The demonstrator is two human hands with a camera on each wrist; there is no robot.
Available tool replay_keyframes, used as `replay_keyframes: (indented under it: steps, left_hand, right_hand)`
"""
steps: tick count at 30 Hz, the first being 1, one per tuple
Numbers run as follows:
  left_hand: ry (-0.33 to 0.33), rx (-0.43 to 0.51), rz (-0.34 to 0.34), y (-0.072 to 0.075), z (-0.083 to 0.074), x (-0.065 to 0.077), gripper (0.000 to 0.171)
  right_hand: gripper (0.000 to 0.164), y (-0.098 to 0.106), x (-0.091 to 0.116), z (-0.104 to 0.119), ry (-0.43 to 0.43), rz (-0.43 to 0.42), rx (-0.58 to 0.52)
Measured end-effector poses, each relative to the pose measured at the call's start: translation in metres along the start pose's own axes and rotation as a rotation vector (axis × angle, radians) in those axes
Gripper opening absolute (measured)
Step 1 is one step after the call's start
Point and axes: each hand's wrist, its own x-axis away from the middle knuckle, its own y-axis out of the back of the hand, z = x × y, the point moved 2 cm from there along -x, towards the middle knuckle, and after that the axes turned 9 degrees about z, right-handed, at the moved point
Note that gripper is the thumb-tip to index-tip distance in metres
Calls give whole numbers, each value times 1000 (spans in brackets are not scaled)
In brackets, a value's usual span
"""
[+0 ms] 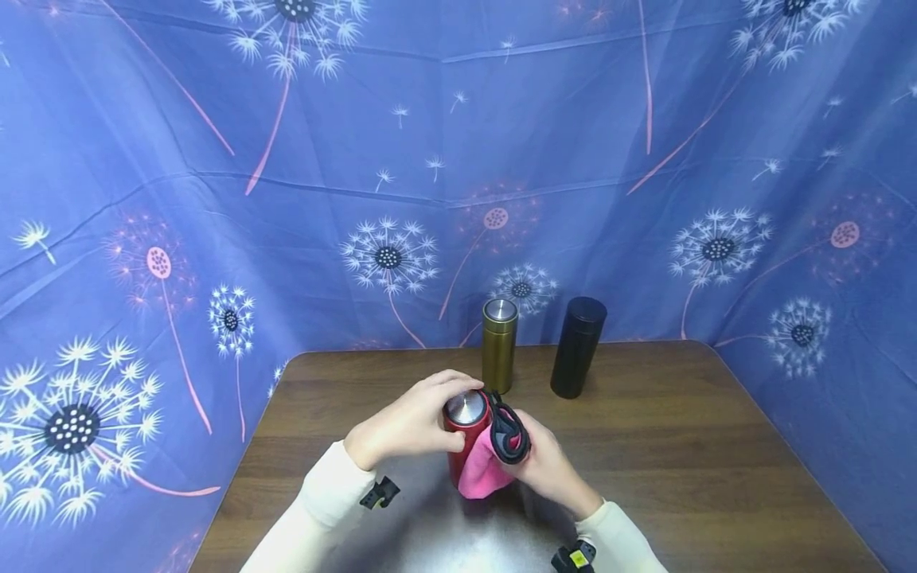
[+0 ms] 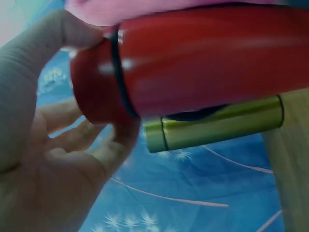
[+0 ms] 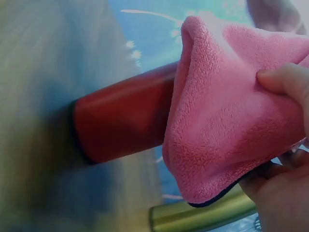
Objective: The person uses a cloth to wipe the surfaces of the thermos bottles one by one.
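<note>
A person in white sleeves (image 1: 337,489) is reaching both forearms in over a brown wood-grain table (image 1: 716,454), the arms angling inward and a small black device (image 1: 380,493) sitting at each wrist. The right hand (image 1: 546,465) is coming in from the near right, holding a folded pink plush cloth with dark edging (image 3: 227,106); its thumb is pressing on the cloth's face while the fingers are curling beneath. The left hand (image 1: 407,423) is arching over from the other side, gripping the top of a glossy red cylindrical bottle with a silver-topped cap (image 2: 203,63), the thumb bearing on the near side of the cap and the fingers wrapping the far side. The bottle is standing upright between the hands, the cloth overlapping its right side. Beyond, a gold metallic cylindrical bottle (image 1: 498,350) is standing just behind, with a matte black cylindrical bottle (image 1: 576,350) rising to its right. A blue dandelion-print fabric backdrop (image 1: 573,151) is hanging behind the table.
</note>
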Motion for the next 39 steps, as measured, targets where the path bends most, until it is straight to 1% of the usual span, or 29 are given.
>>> replay_keyframes:
  steps: [3, 8, 12, 16, 18, 20, 23, 27, 29, 31, 33, 35, 38, 39]
  left_hand:
    - [-8, 50, -17, -6, 8, 2, 74]
    - [19, 165, -31, -16, 22, 5, 78]
    - [34, 313, -51, -23, 30, 6, 74]
    - [49, 431, -61, -31, 37, 7, 71]
    - [57, 477, -70, -34, 40, 9, 71]
    - [60, 501, -82, -36, 42, 10, 72]
    - [46, 507, -97, -37, 44, 11, 71]
    - [-24, 514, -120, -39, 46, 13, 66]
    - [-60, 532, -130, -40, 47, 13, 64]
    - [-75, 531, -144, -40, 48, 14, 61]
    - [-84, 502, -158, -40, 48, 15, 56]
    - [-87, 452, -173, -39, 50, 16, 48]
    - [-127, 406, -191, -39, 53, 17, 41]
    - [-142, 397, -190, -35, 49, 18, 40]
  right_hand:
    - [55, 9, -7, 9, 4, 3, 5]
    - [57, 20, -17, 22, 13, 3, 55]
    - [56, 27, -24, 30, 24, 3, 79]
    - [50, 35, -31, 39, 89, 3, 116]
    - [45, 39, -36, 44, 132, 32, 136]
    - [42, 43, -42, 51, 178, 85, 151]
    - [38, 49, -52, 62, 233, 187, 200]
    - [32, 52, -65, 79, 279, 315, 306]
    - [29, 52, -71, 89, 298, 366, 362]
    - [28, 49, -77, 99, 329, 400, 423]
    - [29, 46, -81, 108, 346, 430, 489]
    - [30, 42, -84, 115, 356, 458, 554]
    - [33, 38, -89, 123, 328, 512, 604]
    - [33, 37, -92, 124, 319, 529, 610]
